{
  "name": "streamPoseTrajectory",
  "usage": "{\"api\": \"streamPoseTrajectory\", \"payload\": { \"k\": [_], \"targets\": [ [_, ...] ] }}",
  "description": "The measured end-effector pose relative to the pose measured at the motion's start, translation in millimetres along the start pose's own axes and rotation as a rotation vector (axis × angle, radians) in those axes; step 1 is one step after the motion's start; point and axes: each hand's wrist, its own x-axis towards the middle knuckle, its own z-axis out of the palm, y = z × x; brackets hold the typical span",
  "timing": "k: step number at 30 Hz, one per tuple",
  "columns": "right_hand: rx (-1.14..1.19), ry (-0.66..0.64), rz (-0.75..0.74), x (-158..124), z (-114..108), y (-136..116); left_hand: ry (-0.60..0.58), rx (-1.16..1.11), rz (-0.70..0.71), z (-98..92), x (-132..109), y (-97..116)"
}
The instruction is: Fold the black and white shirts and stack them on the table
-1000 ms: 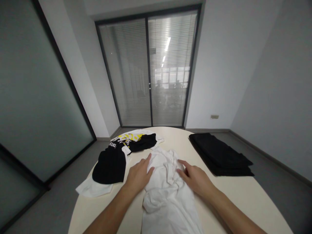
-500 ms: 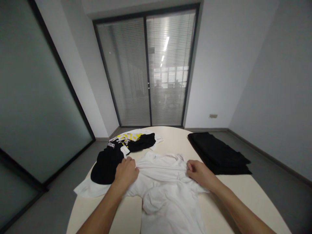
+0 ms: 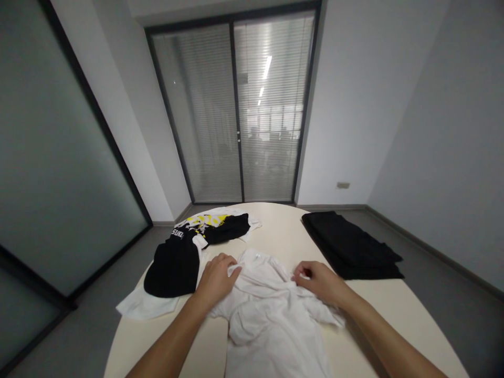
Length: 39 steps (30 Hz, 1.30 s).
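Note:
A crumpled white shirt (image 3: 271,315) lies in front of me on the round cream table (image 3: 283,231). My left hand (image 3: 216,278) is closed, pinching the shirt's upper left part near the shoulder. My right hand (image 3: 321,281) is closed too, gripping the cloth at the upper right. The collar area bunches up between the two hands. The shirt's lower part runs down out of the picture.
A heap of black, white and yellow garments (image 3: 185,247) lies left of the shirt, one white piece hanging over the table's edge. A stack of folded black clothes (image 3: 350,244) sits at the right rear. Glass doors with blinds (image 3: 236,110) stand behind the table.
A second ago both hands lay flat on the shirt. They closed on it, pulled its shoulders apart, and have now moved closer together, so the cloth bunches between them.

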Motion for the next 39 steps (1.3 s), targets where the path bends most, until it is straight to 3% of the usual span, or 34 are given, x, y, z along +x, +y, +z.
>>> {"api": "streamPoseTrajectory", "payload": {
  "k": [3,6,9,12,21,29,34,39],
  "targets": [
    [0.099,0.019,-0.093,-1,1,-2,0.008,-0.091,-0.058,2.1,1,1],
    [0.166,0.058,-0.074,1,-1,-1,0.053,-0.301,-0.099,3.3,5,1],
    [0.207,0.149,-0.073,5,-7,-1,0.087,-0.530,-0.075,1.1,10,2],
    [0.287,0.237,-0.115,7,-16,0,0.124,-0.621,-0.080,-5.3,14,3],
    [0.241,0.353,-0.025,5,-38,9,0.149,-0.511,-0.023,-13.0,13,-11],
    [0.277,0.456,-0.045,6,-41,19,0.390,-0.609,-0.165,-24.0,16,-12],
    [0.113,0.457,-0.006,5,-41,24,0.385,-0.667,-0.175,-23.7,18,-14],
    [-0.017,0.529,-0.032,4,-44,23,0.448,-0.425,-0.123,-30.6,14,-9]
  ]
}}
